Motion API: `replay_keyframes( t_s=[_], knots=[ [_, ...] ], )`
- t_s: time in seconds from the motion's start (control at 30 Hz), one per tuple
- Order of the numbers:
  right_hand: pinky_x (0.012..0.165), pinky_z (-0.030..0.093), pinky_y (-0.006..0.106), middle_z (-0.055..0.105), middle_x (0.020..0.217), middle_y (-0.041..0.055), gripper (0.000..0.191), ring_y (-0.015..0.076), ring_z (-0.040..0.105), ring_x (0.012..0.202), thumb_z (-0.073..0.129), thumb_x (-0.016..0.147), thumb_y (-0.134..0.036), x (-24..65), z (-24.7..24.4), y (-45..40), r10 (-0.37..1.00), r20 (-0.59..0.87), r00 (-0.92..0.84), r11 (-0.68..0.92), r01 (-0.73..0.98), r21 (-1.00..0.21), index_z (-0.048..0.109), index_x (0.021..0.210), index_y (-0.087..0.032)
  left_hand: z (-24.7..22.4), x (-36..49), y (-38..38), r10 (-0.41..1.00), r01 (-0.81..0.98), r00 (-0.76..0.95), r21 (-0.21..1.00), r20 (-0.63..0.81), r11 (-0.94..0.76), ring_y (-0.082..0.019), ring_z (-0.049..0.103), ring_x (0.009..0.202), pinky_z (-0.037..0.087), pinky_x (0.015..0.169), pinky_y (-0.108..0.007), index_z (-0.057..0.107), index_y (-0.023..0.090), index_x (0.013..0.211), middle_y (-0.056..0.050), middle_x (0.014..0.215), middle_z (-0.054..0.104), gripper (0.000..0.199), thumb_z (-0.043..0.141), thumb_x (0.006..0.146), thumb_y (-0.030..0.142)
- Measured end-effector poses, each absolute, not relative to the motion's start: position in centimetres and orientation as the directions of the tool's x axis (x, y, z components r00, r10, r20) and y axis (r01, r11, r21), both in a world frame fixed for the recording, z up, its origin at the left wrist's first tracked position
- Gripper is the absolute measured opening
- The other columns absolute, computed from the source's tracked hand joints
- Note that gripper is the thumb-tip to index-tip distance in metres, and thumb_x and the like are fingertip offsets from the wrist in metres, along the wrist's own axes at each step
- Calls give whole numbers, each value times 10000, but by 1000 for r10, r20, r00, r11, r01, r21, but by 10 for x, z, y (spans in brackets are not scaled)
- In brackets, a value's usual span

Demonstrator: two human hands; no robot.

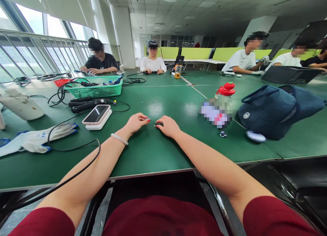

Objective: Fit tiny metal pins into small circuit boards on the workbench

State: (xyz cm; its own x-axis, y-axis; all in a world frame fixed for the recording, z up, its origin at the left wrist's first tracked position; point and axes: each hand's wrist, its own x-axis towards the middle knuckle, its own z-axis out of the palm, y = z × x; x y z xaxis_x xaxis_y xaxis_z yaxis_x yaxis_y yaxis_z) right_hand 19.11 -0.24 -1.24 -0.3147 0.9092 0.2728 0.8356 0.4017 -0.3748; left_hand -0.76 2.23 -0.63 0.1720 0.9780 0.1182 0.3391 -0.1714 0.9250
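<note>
Above the middle of the green table (143,154), my left hand (136,122) is closed in a pinch. A small dark piece (149,119), too small to name, shows at its fingertips. Facing it across a narrow gap, my right hand (169,126) has its fingers curled and pressed together on another small dark piece (157,124) with a pale tip. Its kind cannot be made out either. My two hands are close but apart, both low over the tabletop. A pale bangle (119,139) circles my left wrist.
On my left are a phone (96,114) on a white box, gloves (38,140), black cables and a green basket (95,89). A navy bag (276,109), a red-lidded bottle (224,96) and a round white case (255,136) stand right. Several people sit around the table.
</note>
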Motion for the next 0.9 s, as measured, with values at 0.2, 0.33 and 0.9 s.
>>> replay_keyframes(
  t_s=[0.2,0.33,0.9],
  knots=[
    [720,419,272,629,874,52,144,164,573,834,576,860,-267,186,-13,-1,913,257,-318,399,832,-385,698,815,-207,-8,-7,24,974,348,202,923,99,-166,-180,633,724,466,745,-341,613,163,816,-39,726,680,454,807,520,447],
    [653,409,250,655,812,37,165,146,579,758,581,847,-283,186,-14,-1,927,234,-292,368,825,-428,696,756,-207,-6,-7,22,961,353,262,918,90,-183,-171,626,711,461,734,-333,616,164,824,-29,712,669,448,795,538,459],
    [686,399,260,629,822,28,99,142,545,765,612,815,-238,191,-10,-2,913,293,-283,397,782,-480,670,748,-195,-4,-2,18,938,402,326,882,115,-248,-182,641,713,480,709,-337,593,168,748,-46,760,706,415,824,469,369]
  ],
)
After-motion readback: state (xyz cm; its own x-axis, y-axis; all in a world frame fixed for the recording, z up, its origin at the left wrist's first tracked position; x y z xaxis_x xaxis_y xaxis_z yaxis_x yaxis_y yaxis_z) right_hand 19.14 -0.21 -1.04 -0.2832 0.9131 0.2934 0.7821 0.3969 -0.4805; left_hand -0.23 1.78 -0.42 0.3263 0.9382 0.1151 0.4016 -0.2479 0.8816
